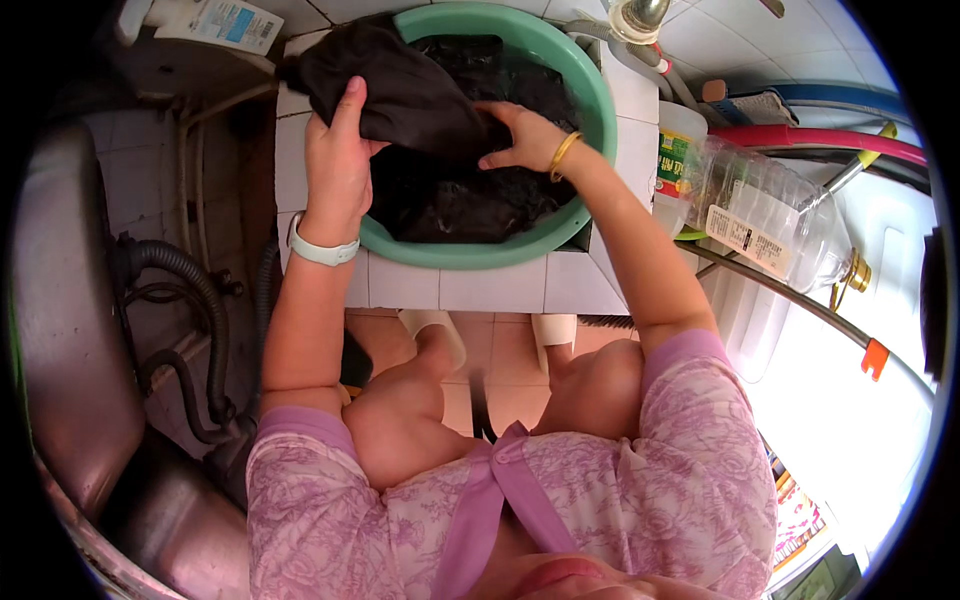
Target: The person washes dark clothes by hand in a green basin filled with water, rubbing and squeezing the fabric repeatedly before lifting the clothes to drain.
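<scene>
Over a green plastic basin (480, 255) my two hands hold up a dark, wet-looking cloth (412, 97). My left hand (341, 161), with a pale watch band on its wrist, grips the near left part of the cloth, thumb on top. At the cloth's right end, my right hand (531, 139) pinches it between thumb and fingers; a gold bangle circles that wrist. More dark fabric (465, 214) lies in water inside the basin. The raised cloth hides part of the basin's far left rim.
White tiled ledge (491, 281) bears the basin. To the right lie a clear plastic bottle (787, 225) and a labelled jug (671, 169) near a metal rail. A metal sink (75, 322) and black drain hoses (214, 322) stand left. A white bottle (217, 26) is upper left.
</scene>
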### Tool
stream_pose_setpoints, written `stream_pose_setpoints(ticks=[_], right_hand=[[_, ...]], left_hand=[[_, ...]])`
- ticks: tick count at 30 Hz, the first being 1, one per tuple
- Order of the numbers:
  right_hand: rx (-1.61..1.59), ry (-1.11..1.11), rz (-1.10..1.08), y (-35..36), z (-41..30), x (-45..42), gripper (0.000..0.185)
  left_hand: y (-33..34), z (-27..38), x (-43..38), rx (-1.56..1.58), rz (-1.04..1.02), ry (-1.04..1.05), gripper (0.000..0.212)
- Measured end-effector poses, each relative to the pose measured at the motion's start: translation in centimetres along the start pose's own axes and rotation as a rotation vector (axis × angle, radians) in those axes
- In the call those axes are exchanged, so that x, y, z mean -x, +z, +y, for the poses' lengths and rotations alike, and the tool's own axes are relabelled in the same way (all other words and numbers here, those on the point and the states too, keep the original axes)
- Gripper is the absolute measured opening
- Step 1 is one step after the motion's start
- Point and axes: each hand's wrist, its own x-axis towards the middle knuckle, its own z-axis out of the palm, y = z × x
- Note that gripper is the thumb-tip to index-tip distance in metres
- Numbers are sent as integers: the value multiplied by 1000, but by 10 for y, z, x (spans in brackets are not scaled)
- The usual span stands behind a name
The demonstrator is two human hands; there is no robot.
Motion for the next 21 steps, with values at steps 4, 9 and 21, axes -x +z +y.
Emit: stream_pose_setpoints(ticks=[4,9,21], right_hand=[[46,160,99,-12,10,-12,39],[-662,196,321,-31,6,-18,27],[429,335,234,29,19,-12,55]], left_hand=[[-22,-10,-14,100,217,60,33],[-40,-27,-29,-146,317,57,36],[-40,-105,-35,-1307,-178,61,49]])
